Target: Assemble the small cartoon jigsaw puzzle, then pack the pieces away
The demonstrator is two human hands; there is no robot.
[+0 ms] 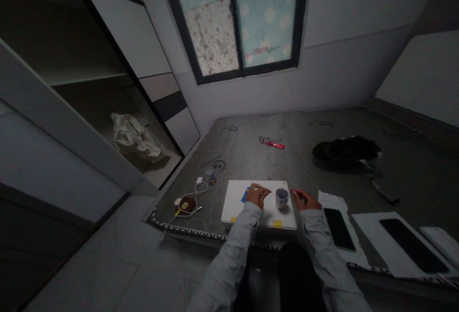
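Note:
A white board (pixel 240 206) lies flat on the near edge of a grey mattress (pixel 322 159). A small round jar (pixel 281 198) with a dark lid stands on it. My left hand (pixel 258 194) rests on the board just left of the jar, fingers curled over a blue patch (pixel 245 194). My right hand (pixel 304 200) sits just right of the jar, fingers curled; whether it holds anything is too dim to tell. Small yellow bits (pixel 277 223) mark the board's near edge.
Left of the board lie a white cable (pixel 196 196), a round brown thing (pixel 185 204) and small items (pixel 211 176). A phone (pixel 339 228) on white cloth and a dark tablet (pixel 412 245) lie to the right. Farther back are a red wrapper (pixel 272 143) and a dark garment (pixel 346 150).

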